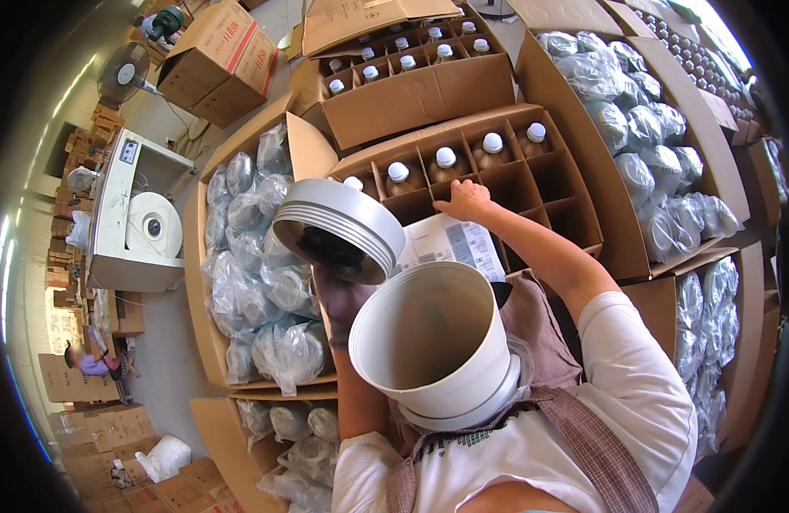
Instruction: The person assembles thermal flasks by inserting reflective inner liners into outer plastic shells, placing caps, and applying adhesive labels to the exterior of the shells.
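Over a divided cardboard carton (582,214) lies my bare right hand (468,202), thumb and fingers apart, touching the edge of a cardboard divider. Just beyond it stands a brown bottle with a white cap (446,159), in a row of similar bottles. Under my right wrist is a white sheet of printed labels (446,242). In a dark glove, my left hand (341,299) is mostly behind a grey threaded ring-shaped lid (347,214) with something black inside; its fingers are hidden. A large off-white round tub (488,350) sits before my chest, its inside appearing bare.
Another carton of white-capped bottles (412,94) stands behind. Open boxes hold plastic-wrapped clear items on the left (266,274) and right (642,128). A white machine (138,222), a fan (125,73) and a closed carton (219,64) stand farther left. A person (95,363) sits at far left.
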A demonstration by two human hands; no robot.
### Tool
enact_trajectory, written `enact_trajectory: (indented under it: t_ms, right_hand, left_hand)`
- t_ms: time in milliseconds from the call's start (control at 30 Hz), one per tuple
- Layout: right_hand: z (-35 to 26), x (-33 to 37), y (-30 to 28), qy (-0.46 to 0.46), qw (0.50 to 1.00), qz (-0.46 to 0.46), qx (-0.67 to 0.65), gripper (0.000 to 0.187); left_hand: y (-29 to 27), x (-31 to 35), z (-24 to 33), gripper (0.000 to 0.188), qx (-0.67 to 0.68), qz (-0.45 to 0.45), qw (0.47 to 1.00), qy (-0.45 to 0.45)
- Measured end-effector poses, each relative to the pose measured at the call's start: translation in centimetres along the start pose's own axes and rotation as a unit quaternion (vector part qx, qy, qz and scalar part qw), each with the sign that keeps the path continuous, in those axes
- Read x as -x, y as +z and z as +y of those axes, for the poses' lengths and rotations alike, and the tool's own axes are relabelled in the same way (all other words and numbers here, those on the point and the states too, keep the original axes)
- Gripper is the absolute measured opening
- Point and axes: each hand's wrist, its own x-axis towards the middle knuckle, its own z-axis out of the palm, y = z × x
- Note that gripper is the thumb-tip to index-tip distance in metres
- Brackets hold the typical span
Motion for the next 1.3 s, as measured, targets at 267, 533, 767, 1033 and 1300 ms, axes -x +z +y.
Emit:
enact_trajectory:
  t_ms: [267, 533, 767, 1033, 1300]
  right_hand:
    - [-0.4, 2.1, -4.3, -0.145, 0.987, 0.046, 0.047, 0.048]
    - [-7.6, 12.2, -23.9, -0.540, 0.793, 0.283, -0.007, 0.054]
    - [-11.0, 19.9, -26.7, -0.758, 0.630, 0.129, 0.105, 0.051]
    - [-10.0, 12.5, -30.5, -0.394, 0.846, 0.276, -0.230, 0.094]
    - [-8.7, 17.3, -27.0, -0.417, 0.828, -0.030, -0.374, 0.093]
  left_hand:
    - [-2.6, -1.5, 0.0, 0.068, -0.096, 0.041, 0.976, -0.190]
    - [2.1, -4.6, -3.5, 0.075, -0.439, -0.152, 0.882, -0.073]
    - [4.3, -5.4, -2.8, 0.076, -0.146, -0.164, 0.972, -0.077]
    - [4.6, -2.4, -5.0, 0.076, -0.043, -0.162, 0.984, -0.053]
    - [4.7, 0.8, -5.8, 0.077, -0.014, -0.160, 0.987, -0.030]
